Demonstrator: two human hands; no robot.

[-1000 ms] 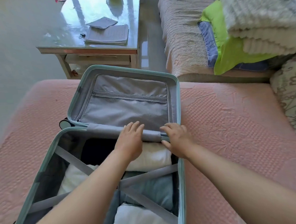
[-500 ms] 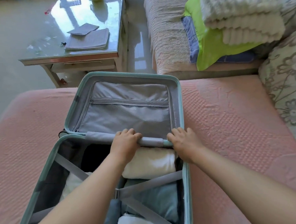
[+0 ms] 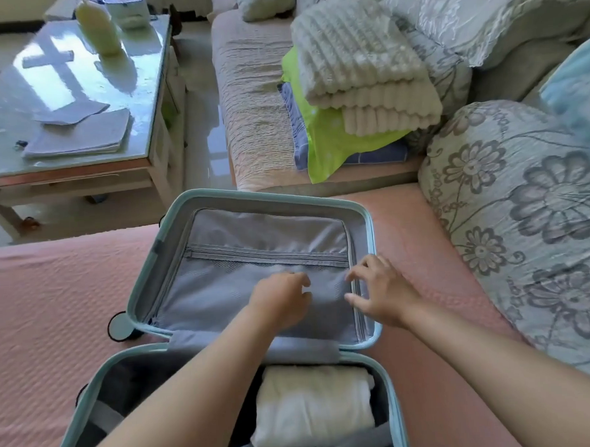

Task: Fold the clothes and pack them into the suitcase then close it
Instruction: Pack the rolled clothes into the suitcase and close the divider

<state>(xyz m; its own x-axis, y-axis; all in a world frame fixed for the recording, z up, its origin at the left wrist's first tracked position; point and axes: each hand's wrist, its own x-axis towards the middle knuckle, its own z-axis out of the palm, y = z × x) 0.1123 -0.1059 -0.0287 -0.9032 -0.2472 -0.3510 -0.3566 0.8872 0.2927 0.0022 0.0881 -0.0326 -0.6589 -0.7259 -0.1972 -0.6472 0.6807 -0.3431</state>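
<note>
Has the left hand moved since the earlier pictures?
Yes. The left hand went forward, from the grey fabric hinge strip to the grey mesh lining of the lid.

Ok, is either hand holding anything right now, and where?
Right hand holds nothing, fingers spread. Left hand rests curled on the teal suitcase lid's grey fabric lining; a pinch cannot be told.

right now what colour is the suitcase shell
Pale mint green on the suitcase shell, with a grey fabric lining inside; the head view shows it best.

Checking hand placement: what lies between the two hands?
Only the lid's grey lining, bare, shows between left hand and right hand in the head view.
</note>
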